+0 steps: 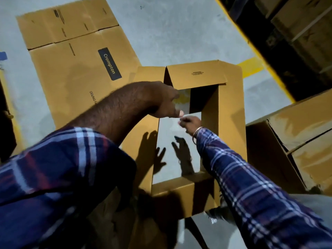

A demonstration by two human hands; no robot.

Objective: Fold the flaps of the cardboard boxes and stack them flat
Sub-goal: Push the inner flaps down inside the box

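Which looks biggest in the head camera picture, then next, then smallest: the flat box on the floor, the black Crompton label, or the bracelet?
1. Flat box, by far the largest.
2. Crompton label.
3. Bracelet, smallest, though it sits nearer the camera.

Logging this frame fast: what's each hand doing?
Left hand: over the open box, fingers hidden, cannot tell.
Right hand: fingers curled, holding nothing visible.

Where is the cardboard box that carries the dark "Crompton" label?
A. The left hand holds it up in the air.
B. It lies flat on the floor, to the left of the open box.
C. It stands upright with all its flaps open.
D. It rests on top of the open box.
B: the labelled box lies flattened on the grey floor, left of the open box that both hands reach into.
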